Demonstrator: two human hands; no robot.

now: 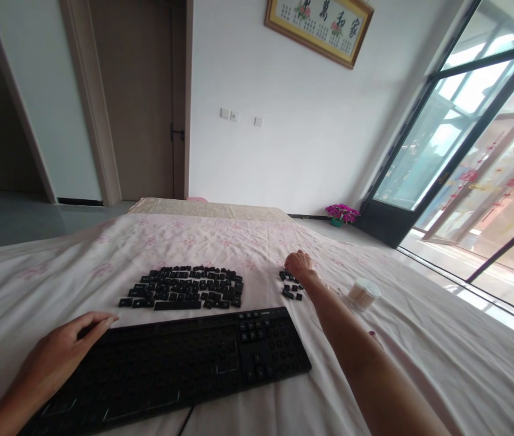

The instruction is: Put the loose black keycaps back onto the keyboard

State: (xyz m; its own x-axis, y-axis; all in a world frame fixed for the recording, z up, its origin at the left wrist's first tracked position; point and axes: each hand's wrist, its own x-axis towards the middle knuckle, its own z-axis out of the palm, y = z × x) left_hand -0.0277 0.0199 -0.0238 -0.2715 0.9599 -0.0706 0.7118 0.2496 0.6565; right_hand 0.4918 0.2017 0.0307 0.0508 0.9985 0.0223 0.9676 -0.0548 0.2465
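Keyboard: I see the black keyboard (157, 363) lying slightly askew on the near part of the floral cloth (261, 242), a dark cable (186, 420) running from beneath its near edge.
Key positions: caps stand on the navigation block; the main block shows dark, mostly bare sockets.
Left hand: I find the left hand (68, 348) over the keyboard's far left corner, thumb and index tips close together at the edge; I cannot tell whether they clamp it.
Large keycap group: the large keycap group (188, 287) lies just beyond the keyboard in rough rows, one long bar along its near side.
Small keycap group: I note the small keycap group (290, 293) to the right, well apart from the large one.
Right hand: the right hand (300, 262) is at the far side of the small group, fingers curled down; I cannot tell whether a cap is held.
Stick container: the clear container of pale sticks (363, 295) stands to the right of the right forearm.
Background: I record a framed panel (319, 27) on the wall and pink flowers (342, 212) by the glass door (452, 133).
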